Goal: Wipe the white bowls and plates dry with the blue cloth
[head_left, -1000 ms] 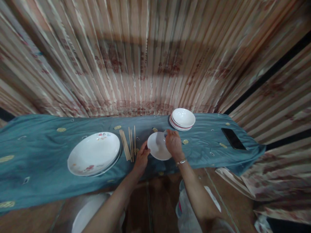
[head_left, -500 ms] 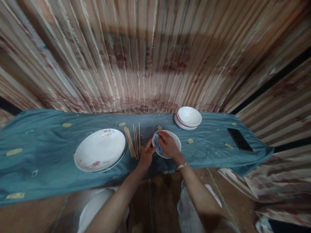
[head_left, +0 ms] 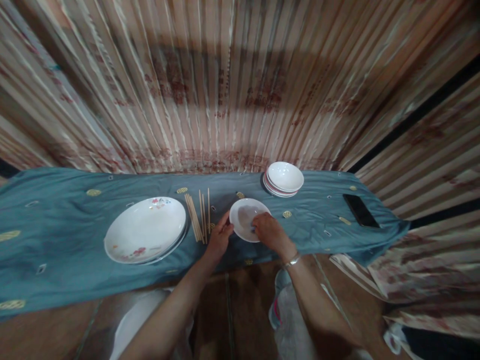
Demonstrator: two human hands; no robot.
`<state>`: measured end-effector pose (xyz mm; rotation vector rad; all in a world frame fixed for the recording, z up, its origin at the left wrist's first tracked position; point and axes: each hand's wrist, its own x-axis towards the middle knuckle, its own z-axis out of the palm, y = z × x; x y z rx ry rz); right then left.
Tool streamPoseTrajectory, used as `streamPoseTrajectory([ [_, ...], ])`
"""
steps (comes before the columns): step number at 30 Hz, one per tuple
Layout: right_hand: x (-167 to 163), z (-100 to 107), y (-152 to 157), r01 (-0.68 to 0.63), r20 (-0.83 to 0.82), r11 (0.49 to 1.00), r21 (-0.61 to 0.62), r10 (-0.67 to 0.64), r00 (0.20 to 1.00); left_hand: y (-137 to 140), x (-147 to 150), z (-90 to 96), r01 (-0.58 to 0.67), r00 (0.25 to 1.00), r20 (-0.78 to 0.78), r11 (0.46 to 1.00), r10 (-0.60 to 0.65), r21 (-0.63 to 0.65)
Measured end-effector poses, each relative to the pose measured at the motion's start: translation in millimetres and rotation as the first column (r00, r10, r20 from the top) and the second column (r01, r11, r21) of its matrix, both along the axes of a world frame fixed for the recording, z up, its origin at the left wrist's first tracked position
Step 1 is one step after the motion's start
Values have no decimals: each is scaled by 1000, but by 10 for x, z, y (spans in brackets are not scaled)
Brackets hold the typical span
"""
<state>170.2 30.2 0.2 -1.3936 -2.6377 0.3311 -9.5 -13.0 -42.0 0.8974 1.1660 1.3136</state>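
A white bowl (head_left: 243,212) is held slightly tilted over the front middle of the cloth-covered table. My left hand (head_left: 220,236) grips its left rim, thumb towards the inside. Inside the bowl's right part, my right hand (head_left: 268,231) is closed with its fingers curled down against the wall. Only a small greyish-blue bit of cloth (head_left: 253,229) shows at the fingertips; the hand hides the rest. Left of the bowl lie several wooden chopsticks (head_left: 193,217) in loose rows. Further left rest stacked large white plates (head_left: 146,230) with floral decoration.
Several white bowls (head_left: 285,176) stand stacked at the back, right of the held bowl. A black phone (head_left: 360,210) lies near the table's right end. Pleated curtains (head_left: 225,100) hang close behind the table (head_left: 67,220), which has a blue-green cover.
My right hand has moved from the bowl's left and middle to its right side, uncovering the inside. Less of the blue-and-white cloth shows. The whole view has shifted slightly.
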Motion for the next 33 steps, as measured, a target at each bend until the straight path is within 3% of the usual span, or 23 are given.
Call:
streamPoseTrajectory([
  [2,-49,-17,29,1,59,998,59,-4,998,-9,18,46,-10,999,51,999,11,-31],
  [5,-138,-109,105,1,-4,997,75,-1,1000,-36,46,125,-23,994,107,996,33,-88],
  [8,-207,-219,170,-23,-167,1000,15,25,986,-60,63,175,-18,989,144,994,33,-107],
  [11,-224,-222,186,-114,-325,986,-118,70,943,-63,66,187,-33,983,175,994,52,-107],
  [13,-203,-149,167,-188,-404,951,-247,76,912,-55,63,188,-45,979,192,993,64,-106],
  [17,-83,66,80,-284,-529,819,-498,-28,848,-34,58,208,-28,980,193,993,49,-111],
  [20,94,198,18,-301,-621,778,-551,-142,771,-21,57,226,-43,981,181,991,66,-127],
  [24,461,226,60,-125,-675,863,-490,-284,681,-3,57,227,-50,977,199,989,77,-139],
  [26,649,159,125,121,-599,892,-436,-388,700,7,55,222,-58,976,198,988,86,-145],
  [28,774,59,182,361,-476,878,-314,-475,740,17,55,219,-61,977,194,987,90,-148],
  [30,801,-47,209,339,-418,882,-327,-457,786,27,56,217,-65,976,194,987,93,-149],
  [33,687,-182,206,153,-456,851,-503,-412,789,36,61,210,-79,974,197,986,108,-149],
])
